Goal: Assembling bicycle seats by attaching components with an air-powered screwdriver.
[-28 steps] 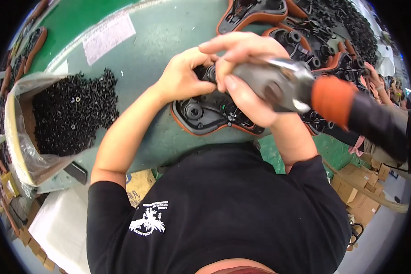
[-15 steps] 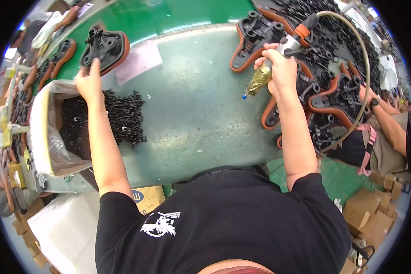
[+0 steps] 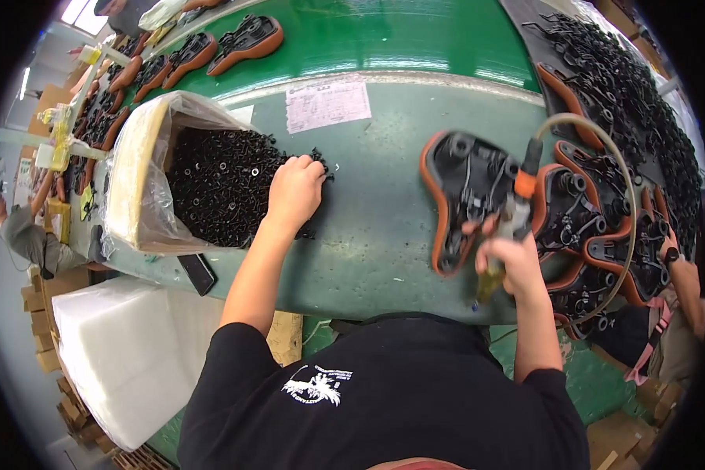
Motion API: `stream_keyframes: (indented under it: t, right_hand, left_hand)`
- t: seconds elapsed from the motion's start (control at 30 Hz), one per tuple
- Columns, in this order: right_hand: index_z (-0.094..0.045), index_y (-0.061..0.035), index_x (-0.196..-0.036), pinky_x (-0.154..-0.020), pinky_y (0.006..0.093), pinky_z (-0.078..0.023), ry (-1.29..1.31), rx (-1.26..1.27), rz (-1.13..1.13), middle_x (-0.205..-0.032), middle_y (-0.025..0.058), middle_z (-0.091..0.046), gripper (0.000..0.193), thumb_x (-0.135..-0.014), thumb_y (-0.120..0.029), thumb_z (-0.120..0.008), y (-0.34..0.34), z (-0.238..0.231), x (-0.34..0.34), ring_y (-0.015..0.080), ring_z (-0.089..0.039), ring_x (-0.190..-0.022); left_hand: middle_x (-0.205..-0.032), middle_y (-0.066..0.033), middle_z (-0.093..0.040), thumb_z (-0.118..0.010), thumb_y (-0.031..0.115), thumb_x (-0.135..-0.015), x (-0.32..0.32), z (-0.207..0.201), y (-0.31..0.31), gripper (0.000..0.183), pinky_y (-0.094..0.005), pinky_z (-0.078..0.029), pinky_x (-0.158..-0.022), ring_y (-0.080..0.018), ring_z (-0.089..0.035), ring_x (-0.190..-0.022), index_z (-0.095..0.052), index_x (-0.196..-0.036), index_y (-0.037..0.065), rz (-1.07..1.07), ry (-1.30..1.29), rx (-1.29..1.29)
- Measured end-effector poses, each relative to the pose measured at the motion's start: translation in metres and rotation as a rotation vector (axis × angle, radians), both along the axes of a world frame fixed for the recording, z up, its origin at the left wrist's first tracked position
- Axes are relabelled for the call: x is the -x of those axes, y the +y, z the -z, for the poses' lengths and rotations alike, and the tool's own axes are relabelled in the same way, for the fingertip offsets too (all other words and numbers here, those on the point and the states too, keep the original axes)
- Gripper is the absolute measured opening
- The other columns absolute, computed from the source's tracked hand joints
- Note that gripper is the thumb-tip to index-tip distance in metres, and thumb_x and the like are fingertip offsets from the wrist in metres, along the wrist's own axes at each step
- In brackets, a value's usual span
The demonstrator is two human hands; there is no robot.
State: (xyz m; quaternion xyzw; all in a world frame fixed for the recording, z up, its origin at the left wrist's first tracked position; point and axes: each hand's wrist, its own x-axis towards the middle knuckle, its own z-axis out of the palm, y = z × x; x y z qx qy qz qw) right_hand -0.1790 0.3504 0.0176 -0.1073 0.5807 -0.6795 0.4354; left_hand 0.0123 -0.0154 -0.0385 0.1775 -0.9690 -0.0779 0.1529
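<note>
My left hand [image 3: 296,190] is closed, its fingers curled down at the right edge of a heap of small black screws [image 3: 231,184]. Its fingertips are hidden, so what they pinch cannot be made out. My right hand [image 3: 509,254], somewhat blurred, is wrapped round an air screwdriver [image 3: 515,213] with a grey body, an orange collar and a hose at its top. The tool's lower end points down toward the table's front edge. Just left of it, an upturned bicycle saddle [image 3: 478,168] with a brown rim and black underside lies on the table, partly covered by the hand.
The screws spill from a tipped, plastic-lined box [image 3: 137,176]. A pink paper sheet [image 3: 329,106] lies behind. More saddles [image 3: 247,43] rest on the green belt [image 3: 384,35]; others [image 3: 568,204] crowd the right, near another person's hand [image 3: 672,247]. Black metal parts [image 3: 642,117] pile behind. A phone [image 3: 197,272] lies front left.
My left hand has let go of the saddle it held by the belt and come down to the screws. My right hand has moved nearer to me with the screwdriver. The view has shifted.
</note>
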Motion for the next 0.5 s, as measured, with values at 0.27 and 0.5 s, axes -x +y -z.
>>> stream_keyframes:
  t: [0.27, 0.5]
  right_hand:
    - [-0.054, 0.0005, -0.101, -0.057, 0.0282, -0.053, 0.184, -0.157, -0.056, -0.117, 0.0257, -0.070, 0.031, -0.072, 0.009, -0.055, 0.059, -0.050, -0.025, 0.0143, -0.065, -0.061]
    - [-0.046, -0.0065, -0.122, -0.074, 0.0379, -0.052, 0.523, 0.677, -0.015, -0.129, 0.0287, -0.057, 0.037, -0.088, -0.009, -0.062, 0.039, -0.093, -0.023, 0.0179, -0.061, -0.066]
  left_hand:
    - [-0.092, -0.0125, -0.064, -0.080, 0.012, -0.084, 0.014, 0.010, 0.008, 0.010, -0.0464, -0.053, -0.081, -0.0360, -0.063, -0.091, -0.074, -0.089, 0.006, 0.038, 0.123, 0.029]
    - [-0.108, -0.0092, -0.076, -0.068, 0.002, -0.098, 0.011, -0.026, 0.074, 0.006, -0.0337, -0.056, -0.087, -0.0208, -0.071, -0.096, -0.070, -0.103, 0.002, -0.116, 0.463, -0.973]
